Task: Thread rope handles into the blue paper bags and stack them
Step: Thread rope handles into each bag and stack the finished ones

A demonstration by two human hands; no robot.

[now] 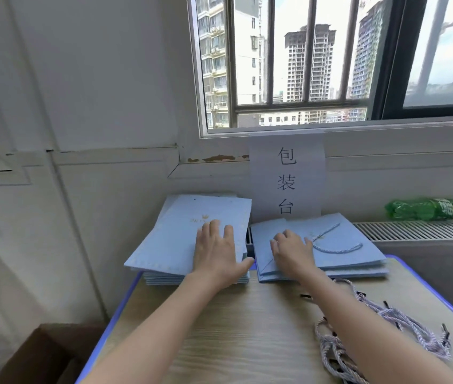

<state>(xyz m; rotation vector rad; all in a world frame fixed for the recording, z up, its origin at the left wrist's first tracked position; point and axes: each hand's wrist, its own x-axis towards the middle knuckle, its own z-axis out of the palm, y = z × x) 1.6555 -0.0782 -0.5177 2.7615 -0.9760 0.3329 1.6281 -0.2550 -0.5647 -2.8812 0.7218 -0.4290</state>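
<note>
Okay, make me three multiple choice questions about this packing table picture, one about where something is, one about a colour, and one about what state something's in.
1. Where does the bundle of loose twisted rope handles lie?
A. on the windowsill
B. on the wooden table, near right
C. in the cardboard box

2. What colour is the plastic bottle lying on the radiator?
A. green
B. red
C. clear

3. How does the left hand meet the left stack of flat light blue paper bags?
A. hovers above it
B. pinches a rope
C. lies flat on it

Answers:
1 B, the ropes lie beside the right forearm.
2 A, it is bright green.
3 C, straight fingers rest on the top bag.
</note>
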